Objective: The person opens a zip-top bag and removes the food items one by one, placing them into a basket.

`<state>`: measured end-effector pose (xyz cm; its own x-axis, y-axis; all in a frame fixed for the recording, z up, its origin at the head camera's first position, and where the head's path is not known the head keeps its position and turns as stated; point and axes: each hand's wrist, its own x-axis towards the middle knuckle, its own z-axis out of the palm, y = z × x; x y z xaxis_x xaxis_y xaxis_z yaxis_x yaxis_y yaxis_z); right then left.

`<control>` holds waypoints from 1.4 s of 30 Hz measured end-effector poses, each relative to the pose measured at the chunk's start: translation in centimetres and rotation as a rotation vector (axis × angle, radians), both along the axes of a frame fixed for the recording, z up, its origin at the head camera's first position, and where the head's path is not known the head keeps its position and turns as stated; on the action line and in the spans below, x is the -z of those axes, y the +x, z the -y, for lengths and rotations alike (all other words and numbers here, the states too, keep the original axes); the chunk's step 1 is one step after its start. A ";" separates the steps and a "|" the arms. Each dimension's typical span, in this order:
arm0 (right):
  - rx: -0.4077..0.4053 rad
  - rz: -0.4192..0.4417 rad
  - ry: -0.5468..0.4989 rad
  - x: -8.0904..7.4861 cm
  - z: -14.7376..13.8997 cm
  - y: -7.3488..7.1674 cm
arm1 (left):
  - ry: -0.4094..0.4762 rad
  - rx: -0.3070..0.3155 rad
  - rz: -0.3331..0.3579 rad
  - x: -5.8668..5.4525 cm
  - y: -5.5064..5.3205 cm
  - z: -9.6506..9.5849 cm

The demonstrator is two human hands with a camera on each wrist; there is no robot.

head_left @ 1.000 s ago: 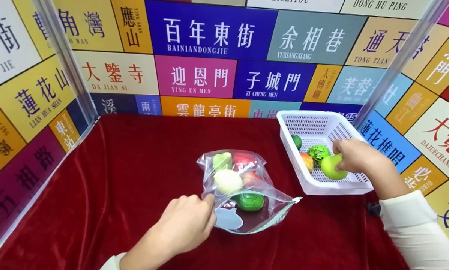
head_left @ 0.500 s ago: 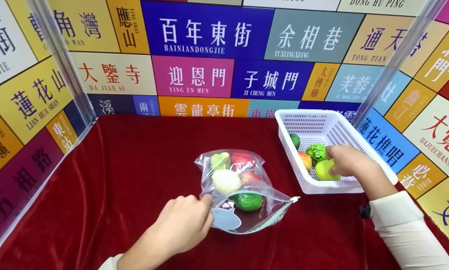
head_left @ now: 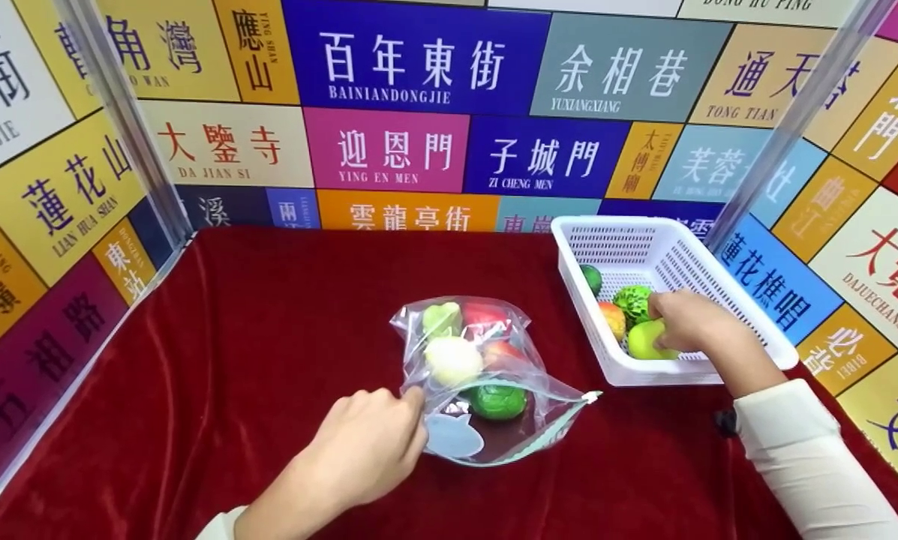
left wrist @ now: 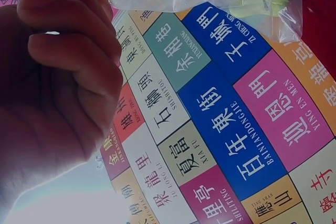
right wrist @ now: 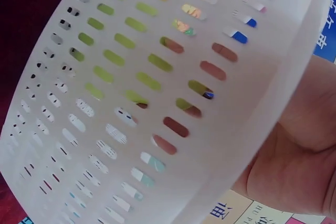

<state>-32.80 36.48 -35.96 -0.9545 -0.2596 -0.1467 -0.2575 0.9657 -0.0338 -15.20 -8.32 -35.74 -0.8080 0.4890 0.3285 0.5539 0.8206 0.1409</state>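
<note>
My left hand (head_left: 370,442) pinches the left edge of a clear zip bag (head_left: 539,375), whose mouth gapes toward me. Inside the bag lie a pale round fruit or vegetable (head_left: 454,361), a green pepper-like piece (head_left: 498,402), a light green piece (head_left: 442,321) and red pieces (head_left: 486,321). In the left wrist view the curled fingers (left wrist: 79,40) show beside the plastic. My right hand (head_left: 692,322) reaches into a white basket (head_left: 662,371) and grips a smooth yellow-green fruit (head_left: 646,341); the basket wall partly hides that hand in the right wrist view.
Also in the basket are a green speckled ball-shaped fruit (head_left: 633,302), an orange-red fruit (head_left: 612,321) and a dark green one (head_left: 590,278). Dark red velvet cloth (head_left: 283,315) covers the table. Printed sign walls (head_left: 418,60) close off the back and sides.
My right hand and the yellow-green fruit have shifted a little left within the basket, mostly during the first half second. The left hand keeps its hold on the bag.
</note>
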 end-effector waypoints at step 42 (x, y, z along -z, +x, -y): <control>0.053 -0.449 -0.335 -9.5 10.0 14.6 | -0.006 -0.008 -0.037 0.1 -0.1 -0.1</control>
